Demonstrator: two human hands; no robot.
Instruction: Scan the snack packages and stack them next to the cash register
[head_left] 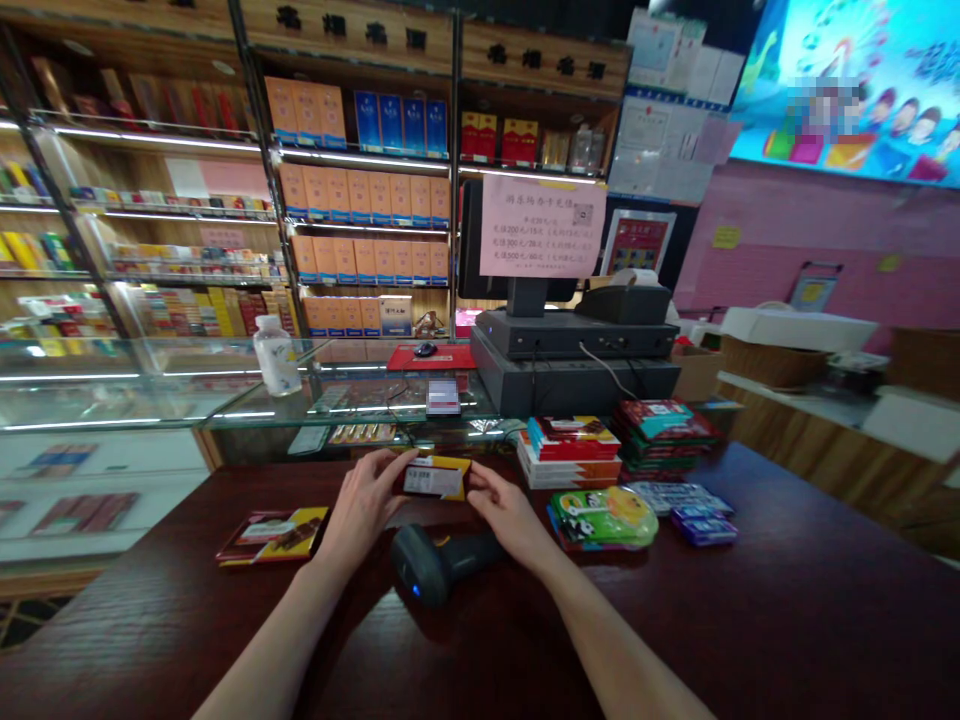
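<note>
Between my two hands a small yellow and dark box [436, 478] is held up, its white printed label facing me. My left hand [365, 500] grips its left end, and my right hand [504, 505] pinches the right end. Just below lies a black barcode scanner [442, 565] on the dark counter, a blue light glowing on its head; its handle runs toward my right wrist. Left of my left hand rests a flat red and yellow chocolate package [271, 535].
On the right stand stacked chocolate boxes [570, 455], red packages [664, 440], a green panda packet [606, 517] and purple packets [703, 525]. Behind are a glass display case [247, 400], a bottle [276, 357], a card reader [442, 397] and a register [577, 365].
</note>
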